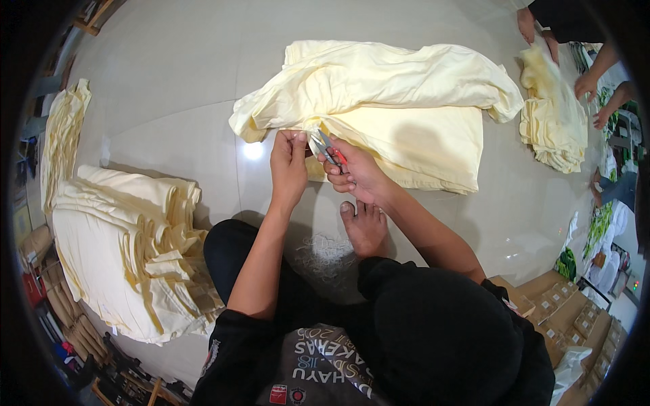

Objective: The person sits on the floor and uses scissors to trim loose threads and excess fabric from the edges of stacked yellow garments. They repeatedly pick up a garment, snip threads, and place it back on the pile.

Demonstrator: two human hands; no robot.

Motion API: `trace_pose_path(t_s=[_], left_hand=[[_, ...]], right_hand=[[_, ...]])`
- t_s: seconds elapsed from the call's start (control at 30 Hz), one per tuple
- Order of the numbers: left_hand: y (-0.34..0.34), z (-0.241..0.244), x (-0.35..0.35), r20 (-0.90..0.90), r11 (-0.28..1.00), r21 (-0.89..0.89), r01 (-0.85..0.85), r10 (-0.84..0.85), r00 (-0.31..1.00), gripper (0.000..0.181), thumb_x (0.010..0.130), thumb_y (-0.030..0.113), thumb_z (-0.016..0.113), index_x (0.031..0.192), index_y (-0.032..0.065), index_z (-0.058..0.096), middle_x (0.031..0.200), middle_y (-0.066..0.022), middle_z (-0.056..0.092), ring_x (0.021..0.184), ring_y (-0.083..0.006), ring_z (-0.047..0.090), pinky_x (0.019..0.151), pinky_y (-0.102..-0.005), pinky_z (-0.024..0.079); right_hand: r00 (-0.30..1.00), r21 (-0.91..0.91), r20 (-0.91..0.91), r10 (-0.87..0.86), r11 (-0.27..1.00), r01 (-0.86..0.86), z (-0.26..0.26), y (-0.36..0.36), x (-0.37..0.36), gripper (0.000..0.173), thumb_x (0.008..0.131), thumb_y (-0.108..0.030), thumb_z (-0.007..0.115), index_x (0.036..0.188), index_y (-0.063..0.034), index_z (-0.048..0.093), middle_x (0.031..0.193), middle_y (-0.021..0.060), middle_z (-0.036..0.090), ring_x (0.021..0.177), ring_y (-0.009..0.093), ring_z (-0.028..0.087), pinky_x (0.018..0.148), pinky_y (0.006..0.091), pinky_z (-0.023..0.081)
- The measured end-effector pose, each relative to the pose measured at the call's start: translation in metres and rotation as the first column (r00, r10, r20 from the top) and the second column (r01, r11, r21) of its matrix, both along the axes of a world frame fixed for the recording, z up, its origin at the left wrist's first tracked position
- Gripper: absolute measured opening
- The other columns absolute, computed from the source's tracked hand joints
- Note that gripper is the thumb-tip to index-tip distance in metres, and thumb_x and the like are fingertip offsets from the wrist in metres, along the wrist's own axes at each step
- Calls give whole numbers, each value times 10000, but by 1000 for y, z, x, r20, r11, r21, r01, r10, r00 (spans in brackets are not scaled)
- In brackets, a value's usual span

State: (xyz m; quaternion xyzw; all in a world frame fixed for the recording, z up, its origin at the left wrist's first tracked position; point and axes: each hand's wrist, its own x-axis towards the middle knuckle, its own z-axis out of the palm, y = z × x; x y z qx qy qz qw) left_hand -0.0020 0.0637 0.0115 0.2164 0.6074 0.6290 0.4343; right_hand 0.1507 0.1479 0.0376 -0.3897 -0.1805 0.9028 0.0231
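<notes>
A pale yellow garment (391, 76) lies spread and partly bunched on the tiled floor in front of me. My left hand (288, 162) pinches a gathered bit of its cloth between thumb and fingers. Thread snips (323, 146) with grey blades and a red part sit in my right hand (359, 172). Their tips point away from me and reach the cloth beside my left fingertips. I cannot tell whether the blades touch a thread. Loose thread clippings (325, 251) form a small heap on the floor by my bare foot (366, 231).
Piled yellow garments (122, 243) rest on the left, with a narrower yellow bundle (66, 142) beyond. At the right, another person's hands (589, 87) are near a yellow cloth stack (551, 132). Cardboard boxes (553, 314) and a plastic bag (569, 373) stand at the lower right.
</notes>
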Motion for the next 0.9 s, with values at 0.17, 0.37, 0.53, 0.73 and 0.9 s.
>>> trace_pose_path(t_s=[0.17, 0.37, 0.53, 0.73, 0.9], left_hand=[[-2, -5, -2, 9, 1000, -10, -10, 10, 1000, 224, 1173, 221, 570, 1125, 2, 588, 1004, -49, 684, 874, -94, 647, 838, -297, 579], [2, 1, -1, 20, 1000, -30, -10, 10, 1000, 177, 1151, 180, 603, 1164, 4, 598, 992, -37, 687, 872, -74, 633, 819, -279, 562], [0, 5, -2, -73, 996, -81, 40, -46, 996, 226, 1069, 74, 704, 1270, 8, 627, 999, -25, 692, 898, -69, 621, 826, -258, 537], [-2, 4, -2, -265, 989, -86, 121, -140, 954, 215, 1001, -7, 774, 1210, -22, 725, 1032, -43, 750, 911, -71, 647, 827, -247, 525], [-1, 1, 0, -311, 993, -116, 34, -69, 948, 127, 1008, 29, 775, 1120, -30, 762, 926, -55, 786, 829, -68, 658, 782, -245, 543]], right_hand=[[1000, -4, 1, -4, 1000, 4, -1, 0, -1, 505, 1152, -555, 465, 1047, -89, 629, 700, -66, 458, 443, 23, 277, 400, 217, 244], [1000, 8, 16, -11, 1000, 11, -7, 1, 3, 496, 1143, -555, 477, 1044, -94, 630, 693, -63, 458, 439, 27, 271, 399, 223, 243], [999, 6, 40, -25, 1000, 25, -7, 2, 10, 495, 1141, -548, 474, 1045, -86, 623, 691, -55, 463, 437, 36, 283, 401, 233, 248], [996, -21, 48, -71, 997, 72, -7, -1, 21, 483, 1141, -531, 482, 1030, -84, 627, 687, -51, 474, 429, 35, 267, 396, 229, 258], [995, -13, 44, -95, 995, 96, -8, -3, 25, 497, 1126, -558, 492, 1046, -82, 610, 688, -51, 460, 435, 43, 273, 402, 241, 252]])
